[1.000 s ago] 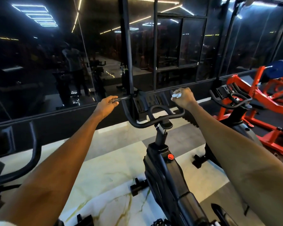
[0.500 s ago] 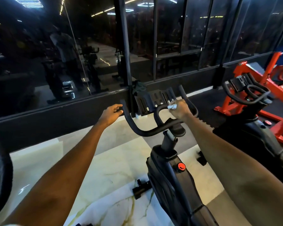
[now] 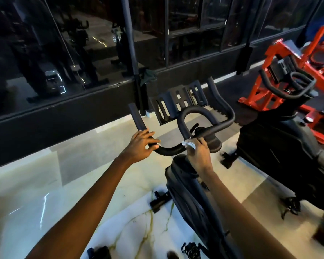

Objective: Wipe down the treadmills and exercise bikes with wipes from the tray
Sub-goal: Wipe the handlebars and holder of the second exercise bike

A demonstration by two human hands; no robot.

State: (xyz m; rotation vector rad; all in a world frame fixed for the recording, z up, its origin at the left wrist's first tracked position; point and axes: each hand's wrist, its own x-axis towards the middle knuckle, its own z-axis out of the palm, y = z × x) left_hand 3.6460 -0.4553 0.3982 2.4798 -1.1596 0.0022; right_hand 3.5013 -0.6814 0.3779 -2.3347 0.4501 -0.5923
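A black exercise bike stands in front of me with its black handlebar at mid-frame. My left hand grips the left bend of the handlebar, fingers curled over the bar. My right hand holds a crumpled white wipe and presses it against the bar near the base of the centre loop. A slotted black device tray sits on the far side of the handlebar.
A second black bike stands close on the right, with a red weight machine behind it. A dark glass wall with a low ledge runs across the back. The floor is pale marble tile.
My right hand has slid with the wipe from the far right horn down to the base of the centre loop. My left hand moved from the left bar tip to its bend. The view tilted downward.
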